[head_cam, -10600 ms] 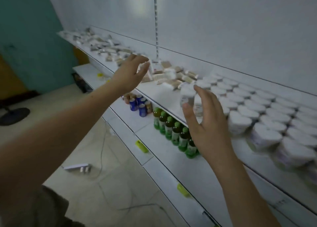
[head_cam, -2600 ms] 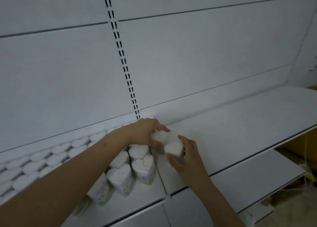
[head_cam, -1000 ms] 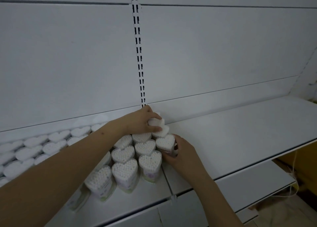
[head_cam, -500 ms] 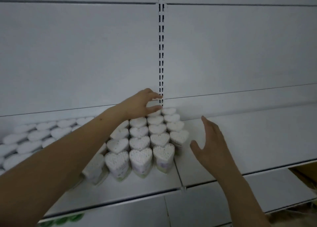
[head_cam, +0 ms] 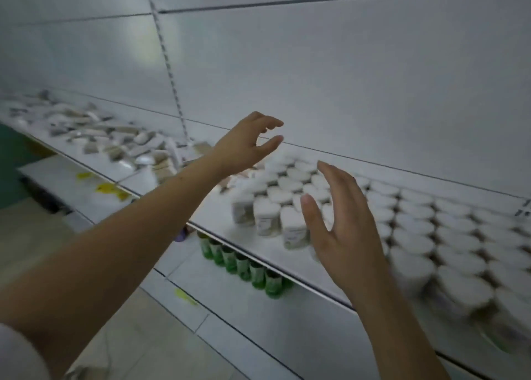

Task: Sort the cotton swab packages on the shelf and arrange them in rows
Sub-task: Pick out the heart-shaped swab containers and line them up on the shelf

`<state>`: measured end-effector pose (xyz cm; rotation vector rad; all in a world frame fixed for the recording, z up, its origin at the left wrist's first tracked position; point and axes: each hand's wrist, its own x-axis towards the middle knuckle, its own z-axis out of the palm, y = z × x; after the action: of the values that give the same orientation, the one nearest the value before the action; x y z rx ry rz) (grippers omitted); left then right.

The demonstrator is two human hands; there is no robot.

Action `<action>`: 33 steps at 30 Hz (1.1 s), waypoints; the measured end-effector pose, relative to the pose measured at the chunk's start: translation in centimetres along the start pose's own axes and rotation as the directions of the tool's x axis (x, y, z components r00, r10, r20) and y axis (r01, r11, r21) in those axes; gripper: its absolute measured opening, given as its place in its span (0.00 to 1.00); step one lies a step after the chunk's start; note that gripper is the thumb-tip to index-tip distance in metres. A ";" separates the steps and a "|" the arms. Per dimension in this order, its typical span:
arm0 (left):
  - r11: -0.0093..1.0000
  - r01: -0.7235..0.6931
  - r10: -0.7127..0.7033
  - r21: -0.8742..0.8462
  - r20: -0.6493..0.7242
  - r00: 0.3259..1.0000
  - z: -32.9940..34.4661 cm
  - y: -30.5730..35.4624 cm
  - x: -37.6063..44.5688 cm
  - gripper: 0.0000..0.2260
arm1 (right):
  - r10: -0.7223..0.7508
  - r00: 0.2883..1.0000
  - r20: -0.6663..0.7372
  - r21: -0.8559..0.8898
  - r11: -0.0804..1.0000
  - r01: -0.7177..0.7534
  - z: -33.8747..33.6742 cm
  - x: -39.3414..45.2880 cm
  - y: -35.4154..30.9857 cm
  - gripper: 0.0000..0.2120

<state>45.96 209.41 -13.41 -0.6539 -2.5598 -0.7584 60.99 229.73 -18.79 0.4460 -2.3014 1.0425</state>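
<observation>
Head view. Both hands are empty and raised in front of the upper shelf. The left hand hangs above the shelf with fingers loosely curved and thumb apart, pinching nothing. The right hand is spread, palm toward the block of heart-shaped cotton swab packages, which stand in close rows along the right part of the shelf. Half a second earlier the left hand rested on the rearmost packages at the end of those rows; it has since lifted clear, and the view has swung left to take in the pile of unsorted packages lying loose farther along the same shelf, well apart from the hands. The placement just made therefore appears finished, and the next fetch from the pile is probably the step in hand. Green bottles stand on the lower shelf. Much of the frame is motion-blurred.
</observation>
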 end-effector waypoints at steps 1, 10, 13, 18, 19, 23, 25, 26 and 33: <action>0.999 0.035 -0.035 0.014 -0.015 0.999 -1.8 -2.2 -1.4 0.17 | -0.018 0.999 0.039 0.019 1.000 0.017 2.0 0.2 -1.3 0.29; 0.952 0.272 -0.259 0.143 -0.106 0.960 -18.5 -23.0 -15.1 0.18 | -0.156 0.951 0.267 0.153 0.981 0.118 23.6 2.2 -15.0 0.28; 0.927 0.333 -0.314 0.173 -0.131 0.940 -23.5 -29.4 -18.9 0.18 | -0.219 0.929 0.299 0.226 0.962 0.154 30.3 3.0 -19.7 0.30; 0.892 0.416 -0.388 0.176 -0.170 0.906 -30.0 -38.0 -22.8 0.19 | -0.257 0.903 0.344 0.287 0.944 0.159 39.2 5.0 -25.3 0.30; 0.887 0.427 -0.397 0.175 -0.179 0.900 -31.0 -39.6 -23.3 0.19 | -0.265 0.899 0.348 0.286 0.944 0.167 40.9 5.6 -26.1 0.31; 0.870 0.466 -0.427 0.163 -0.224 0.876 -34.0 -46.6 -24.5 0.19 | -0.277 0.888 0.368 0.337 0.929 0.150 47.8 8.6 -28.7 0.32; 0.858 0.487 -0.444 0.166 -0.240 0.864 -35.1 -50.6 -24.9 0.19 | -0.287 0.879 0.379 0.397 0.909 0.126 51.7 10.2 -29.6 0.32; 0.853 0.492 -0.444 0.175 -0.250 0.860 -35.5 -52.7 -24.9 0.19 | -0.294 0.875 0.385 0.429 0.896 0.113 53.9 11.1 -30.1 0.32; 0.806 0.519 -0.466 0.285 -0.235 0.853 -41.7 -69.4 -21.2 0.20 | -0.344 0.871 0.351 0.488 0.861 0.144 71.6 20.5 -32.6 0.30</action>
<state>35.90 126.49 -19.18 0.1950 -2.6399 -0.4640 35.76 152.76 -25.64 1.2437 -2.2554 1.4558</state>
